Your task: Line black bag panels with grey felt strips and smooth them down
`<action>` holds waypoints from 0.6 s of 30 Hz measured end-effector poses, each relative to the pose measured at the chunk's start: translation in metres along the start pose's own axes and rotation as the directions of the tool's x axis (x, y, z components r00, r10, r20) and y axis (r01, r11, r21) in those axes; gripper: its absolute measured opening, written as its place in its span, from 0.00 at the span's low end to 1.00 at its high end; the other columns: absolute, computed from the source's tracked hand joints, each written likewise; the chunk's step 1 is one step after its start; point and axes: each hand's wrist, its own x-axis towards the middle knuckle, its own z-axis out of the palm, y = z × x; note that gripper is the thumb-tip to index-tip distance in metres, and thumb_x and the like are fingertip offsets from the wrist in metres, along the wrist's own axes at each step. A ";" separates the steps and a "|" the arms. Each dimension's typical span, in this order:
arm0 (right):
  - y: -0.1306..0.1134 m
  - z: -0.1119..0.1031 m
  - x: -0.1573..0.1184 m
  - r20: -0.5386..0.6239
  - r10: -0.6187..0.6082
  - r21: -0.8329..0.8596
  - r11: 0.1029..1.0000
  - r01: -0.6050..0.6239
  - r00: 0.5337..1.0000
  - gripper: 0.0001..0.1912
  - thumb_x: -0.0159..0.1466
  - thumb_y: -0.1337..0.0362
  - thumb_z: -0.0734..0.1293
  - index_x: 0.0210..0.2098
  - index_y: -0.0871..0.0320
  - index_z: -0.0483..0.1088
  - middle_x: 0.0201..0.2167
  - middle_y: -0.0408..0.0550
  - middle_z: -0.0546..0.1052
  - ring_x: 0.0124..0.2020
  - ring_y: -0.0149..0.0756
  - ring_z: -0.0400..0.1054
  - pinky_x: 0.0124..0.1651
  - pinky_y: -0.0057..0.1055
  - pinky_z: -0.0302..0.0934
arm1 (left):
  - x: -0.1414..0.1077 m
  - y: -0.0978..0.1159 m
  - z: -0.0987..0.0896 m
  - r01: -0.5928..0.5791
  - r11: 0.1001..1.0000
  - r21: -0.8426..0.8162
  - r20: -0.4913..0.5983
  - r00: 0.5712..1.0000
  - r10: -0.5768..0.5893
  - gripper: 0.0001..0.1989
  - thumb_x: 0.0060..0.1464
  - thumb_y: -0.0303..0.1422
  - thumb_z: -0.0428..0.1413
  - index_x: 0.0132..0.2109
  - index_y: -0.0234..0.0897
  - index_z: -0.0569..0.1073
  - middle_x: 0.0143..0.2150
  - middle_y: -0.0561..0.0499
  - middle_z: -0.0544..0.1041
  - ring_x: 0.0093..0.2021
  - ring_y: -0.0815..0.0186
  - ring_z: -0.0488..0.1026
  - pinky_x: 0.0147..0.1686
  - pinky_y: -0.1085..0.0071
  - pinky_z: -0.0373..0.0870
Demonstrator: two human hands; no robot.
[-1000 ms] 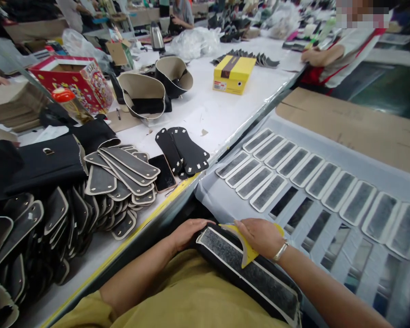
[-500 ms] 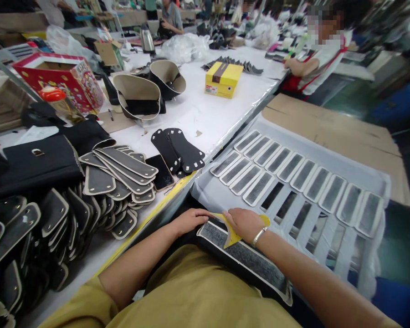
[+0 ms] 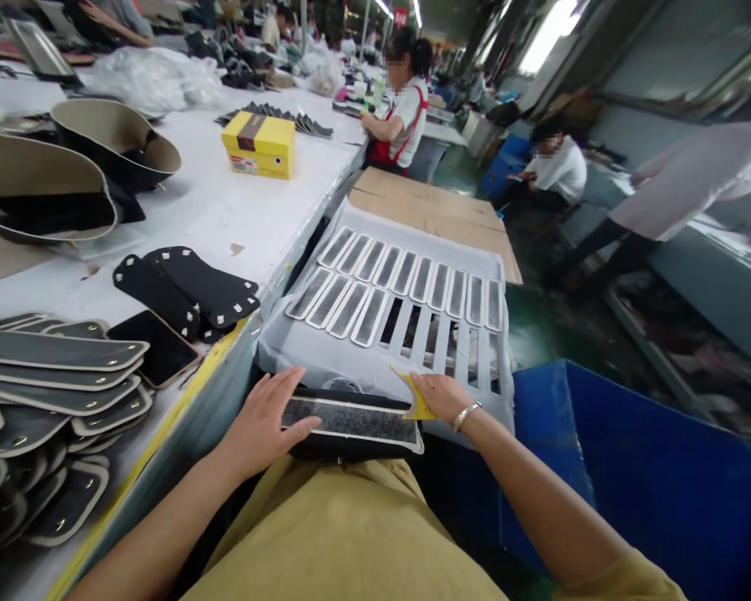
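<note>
A long dark grey strip with pale edges (image 3: pixel 356 421) lies in front of my body on a black piece. My left hand (image 3: pixel 264 421) is at its left end, thumb and fingers spread apart; whether it presses on the strip I cannot tell. My right hand (image 3: pixel 441 396) grips a yellow, thin, curved piece (image 3: pixel 420 406) near the strip's right end. The hand hides part of the yellow piece. Just beyond is a pale cloth-covered rack (image 3: pixel 300 359) with slots, where two rows of grey pieces with white borders (image 3: pixel 369 317) lie.
On the white table (image 3: pixel 194 196) to the left are stacked grey flaps (image 3: pixel 56 351), a phone (image 3: pixel 153 346), black panels (image 3: pixel 206 288) and a yellow box (image 3: pixel 259 143). A blue bin (image 3: pixel 638 451) stands to the right. Cardboard (image 3: pixel 425 204) lies beyond the rack. Co-workers (image 3: pixel 404 117) are farther back.
The view has swung to the right, bringing the blue bin into sight. My left hand has come away from the yellow piece and spread its fingers. My right hand still holds that piece.
</note>
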 end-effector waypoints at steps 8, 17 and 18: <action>0.045 0.040 -0.063 0.197 0.205 0.542 0.792 -0.280 0.959 0.33 0.63 0.43 0.37 0.32 0.59 0.61 0.16 0.46 0.70 0.15 0.31 0.64 0.18 0.26 0.58 | 0.033 0.105 0.077 -0.399 0.896 0.194 0.267 0.901 0.343 0.53 0.42 0.64 0.46 0.65 0.29 0.47 0.64 0.38 0.54 0.63 0.52 0.51 0.61 0.54 0.42; 0.068 0.080 -0.111 0.156 -0.255 0.978 -0.093 -0.185 0.954 0.23 0.50 0.55 0.72 0.39 0.59 0.62 0.25 0.39 0.69 0.20 0.24 0.65 0.19 0.18 0.58 | 0.044 0.123 0.107 -0.317 0.877 0.361 0.255 0.938 0.234 0.44 0.44 0.50 0.55 0.62 0.26 0.53 0.53 0.35 0.66 0.51 0.51 0.61 0.53 0.56 0.52; 0.069 0.083 -0.114 0.161 -0.275 0.978 -0.088 -0.191 0.948 0.23 0.51 0.54 0.71 0.40 0.58 0.61 0.26 0.40 0.70 0.19 0.25 0.66 0.18 0.19 0.58 | 0.043 0.124 0.106 -0.330 0.869 0.368 0.251 0.935 0.249 0.44 0.44 0.48 0.55 0.62 0.26 0.53 0.53 0.35 0.66 0.50 0.51 0.61 0.53 0.56 0.52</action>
